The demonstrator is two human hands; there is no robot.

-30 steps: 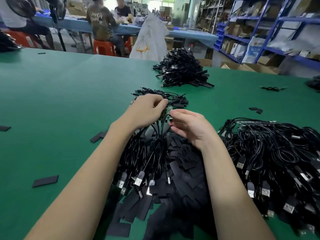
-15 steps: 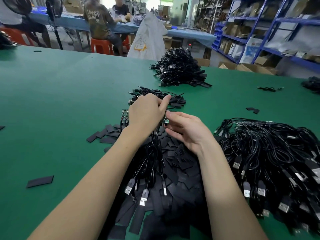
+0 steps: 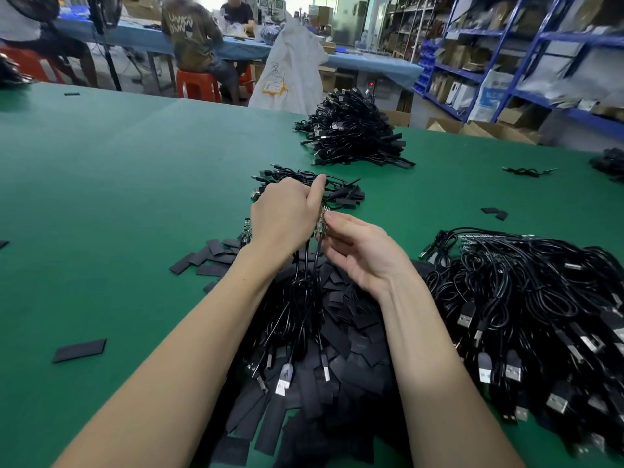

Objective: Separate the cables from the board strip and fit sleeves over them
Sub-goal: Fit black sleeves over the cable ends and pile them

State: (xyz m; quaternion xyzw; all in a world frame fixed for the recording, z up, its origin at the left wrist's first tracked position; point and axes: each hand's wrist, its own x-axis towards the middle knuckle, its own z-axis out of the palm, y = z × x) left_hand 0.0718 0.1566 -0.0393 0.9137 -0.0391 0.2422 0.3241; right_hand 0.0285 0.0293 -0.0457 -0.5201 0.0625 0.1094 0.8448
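Observation:
My left hand grips a small board strip with several black USB cables hanging down from it. My right hand pinches the end of the strip at its right side, fingertips touching the left hand. Most of the strip is hidden by my fingers. Under both forearms lies a heap of flat black sleeves. A small pile of sleeved cables sits just behind my hands.
A big tangle of black USB cables lies at my right. A further cable pile sits at the table's far edge. Loose sleeves are scattered on the green table. People sit at a blue table behind.
Both hands have lifted the strip slightly and moved it left and away; the hanging cables have swung with it. More loose sleeves show left of my left wrist.

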